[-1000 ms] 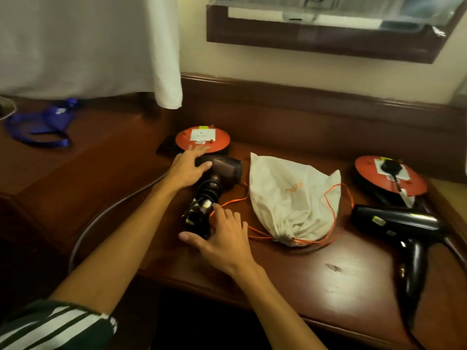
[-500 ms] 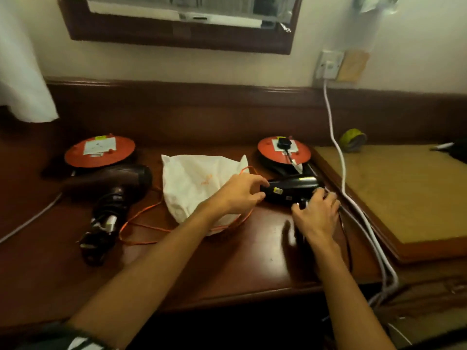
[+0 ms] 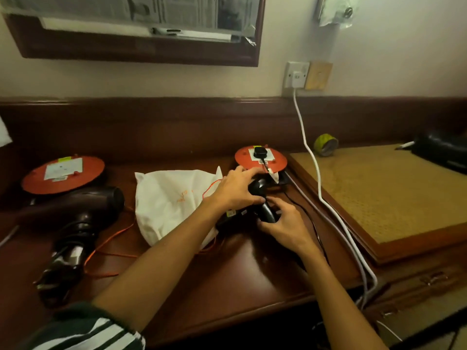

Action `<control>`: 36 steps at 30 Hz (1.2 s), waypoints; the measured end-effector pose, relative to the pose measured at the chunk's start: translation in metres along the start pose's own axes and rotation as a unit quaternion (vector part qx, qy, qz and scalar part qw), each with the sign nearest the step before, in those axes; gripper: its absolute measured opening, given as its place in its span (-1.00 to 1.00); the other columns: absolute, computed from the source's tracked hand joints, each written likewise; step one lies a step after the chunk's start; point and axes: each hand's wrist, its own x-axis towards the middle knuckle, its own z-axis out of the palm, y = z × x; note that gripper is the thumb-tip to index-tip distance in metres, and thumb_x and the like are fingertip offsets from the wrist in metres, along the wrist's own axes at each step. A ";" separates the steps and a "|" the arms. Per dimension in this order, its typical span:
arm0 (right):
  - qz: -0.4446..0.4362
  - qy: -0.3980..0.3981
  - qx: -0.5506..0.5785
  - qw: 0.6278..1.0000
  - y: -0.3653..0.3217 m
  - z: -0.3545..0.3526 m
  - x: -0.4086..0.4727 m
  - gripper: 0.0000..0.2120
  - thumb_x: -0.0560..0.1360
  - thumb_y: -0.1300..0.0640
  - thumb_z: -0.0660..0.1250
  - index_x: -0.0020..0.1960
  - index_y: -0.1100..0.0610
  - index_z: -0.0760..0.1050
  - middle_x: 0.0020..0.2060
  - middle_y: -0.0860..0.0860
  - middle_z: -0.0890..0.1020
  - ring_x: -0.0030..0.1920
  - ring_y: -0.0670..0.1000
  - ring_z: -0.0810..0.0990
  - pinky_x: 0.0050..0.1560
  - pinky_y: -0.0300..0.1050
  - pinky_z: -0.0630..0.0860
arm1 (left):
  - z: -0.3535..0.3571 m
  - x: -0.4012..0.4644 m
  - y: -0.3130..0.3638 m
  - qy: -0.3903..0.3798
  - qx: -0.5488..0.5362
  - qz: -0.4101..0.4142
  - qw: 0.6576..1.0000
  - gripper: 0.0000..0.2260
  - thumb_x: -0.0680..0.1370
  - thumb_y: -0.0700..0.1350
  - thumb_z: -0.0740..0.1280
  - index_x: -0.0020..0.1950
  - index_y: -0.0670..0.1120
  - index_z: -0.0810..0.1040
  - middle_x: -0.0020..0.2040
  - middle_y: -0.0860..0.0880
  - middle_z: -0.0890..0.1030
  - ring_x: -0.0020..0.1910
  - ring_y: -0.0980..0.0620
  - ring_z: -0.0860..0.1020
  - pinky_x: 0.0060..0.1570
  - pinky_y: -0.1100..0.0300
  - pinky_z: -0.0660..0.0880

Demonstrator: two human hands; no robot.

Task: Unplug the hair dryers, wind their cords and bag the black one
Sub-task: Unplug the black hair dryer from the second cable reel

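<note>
The black hair dryer lies on the dark brown wooden desk, right in front of an orange round socket reel. A black plug sits in that reel. The left hand rests over the dryer's body with its fingers spread and bent. The right hand curls its fingers around the dryer's handle. Just left of the dryer, a white cloth bag with an orange drawstring lies flat, and the left arm crosses over it. Farther left, a brown hair dryer lies beside a second orange reel. Behind the desk is a pale wall with a dark-framed mirror. A white cable runs down from a wall socket past a woven mat. A green tape roll stands at the mat's back corner.
</note>
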 end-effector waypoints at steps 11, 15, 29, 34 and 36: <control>0.051 0.003 0.029 0.998 0.004 0.021 0.011 -0.55 0.45 0.15 0.51 0.28 0.02 0.43 -0.06 -0.19 0.55 -0.15 -0.24 0.57 -0.25 -0.45 0.52 | 0.019 0.032 -0.020 -0.030 -0.085 0.037 0.995 -0.40 0.49 -0.03 0.57 0.49 -0.02 0.48 0.43 0.00 0.55 0.43 0.02 0.48 0.36 0.21 0.38; 0.087 -0.103 -0.047 0.990 0.009 -0.007 0.033 -0.53 0.40 -0.12 0.53 0.21 -0.01 0.46 0.03 -0.12 0.59 -0.03 -0.10 0.62 -0.13 -0.17 0.58 | 0.021 0.046 -0.022 -0.047 -0.095 0.061 0.992 -0.41 0.49 0.01 0.56 0.49 -0.01 0.48 0.43 0.01 0.55 0.42 0.06 0.48 0.40 0.14 0.43; -0.002 -0.030 -0.228 0.973 0.048 -0.021 0.255 -0.59 0.64 0.05 0.12 0.46 -0.08 0.41 0.44 0.02 0.45 0.40 0.17 0.34 0.34 0.22 0.30 | 0.019 0.198 -0.072 -0.006 -0.043 -0.035 0.998 -0.62 0.72 0.01 0.14 0.51 -0.07 0.43 0.46 -0.11 0.52 0.49 -0.16 0.42 0.44 -0.16 0.37; -0.002 -0.030 -0.270 0.962 0.053 -0.016 0.265 -0.58 0.62 0.05 0.10 0.46 -0.03 0.40 0.40 0.08 0.39 0.39 0.17 0.27 0.36 0.25 0.24 | 0.038 0.210 -0.094 -0.047 -0.012 0.014 0.999 -0.53 0.74 0.11 0.05 0.62 -0.01 0.26 0.59 -0.09 0.36 0.62 -0.10 0.22 0.54 -0.21 0.20; 0.031 -0.046 -0.238 0.970 0.051 -0.021 0.272 -0.56 0.60 0.01 0.13 0.47 -0.10 0.40 0.38 0.10 0.35 0.41 0.18 0.24 0.40 0.25 0.19 | 0.042 0.209 -0.098 -0.045 -0.022 0.021 0.999 -0.51 0.74 0.13 0.05 0.63 -0.04 0.24 0.61 -0.10 0.33 0.62 -0.11 0.21 0.56 -0.15 0.21</control>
